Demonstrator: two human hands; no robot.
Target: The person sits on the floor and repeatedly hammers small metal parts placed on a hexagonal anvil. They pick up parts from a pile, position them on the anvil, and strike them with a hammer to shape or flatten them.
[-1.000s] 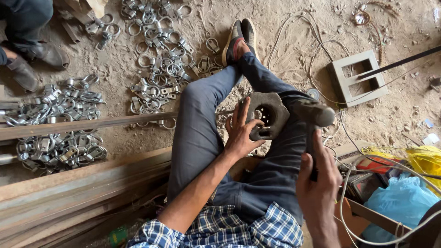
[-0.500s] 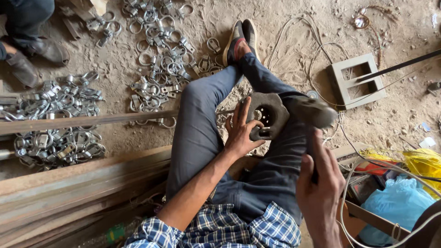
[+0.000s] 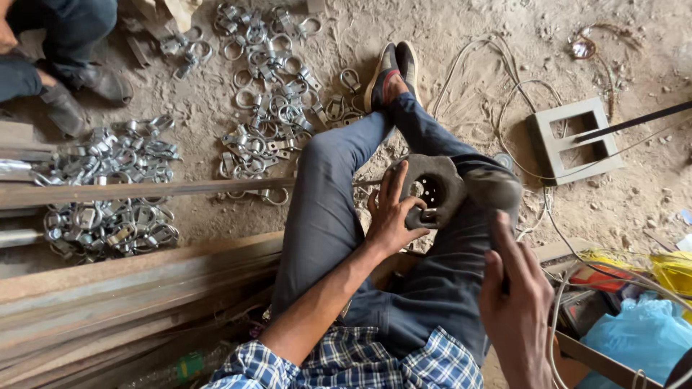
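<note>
I sit on the dirt floor with my legs in grey trousers crossed. My left hand (image 3: 393, 216) presses a small metal ring fitting (image 3: 427, 215) against a dark round block with holes (image 3: 436, 180), which rests on my leg. My right hand (image 3: 515, 310) grips the handle of a hammer. Its dark head (image 3: 494, 189) hovers just right of the block, blurred.
Heaps of shiny metal clamps and rings (image 3: 270, 108) (image 3: 108, 194) lie on the ground to the left. Long steel bars (image 3: 130, 191) and planks (image 3: 130, 281) cross below them. Another person's legs (image 3: 65, 43) are at top left. There is a hollow concrete block (image 3: 573, 140), white cables (image 3: 519, 108) and a blue bag (image 3: 634, 338).
Both hands keep their hold. The hammer head stays beside the block with only a slight shift, and the view has drifted a little.
</note>
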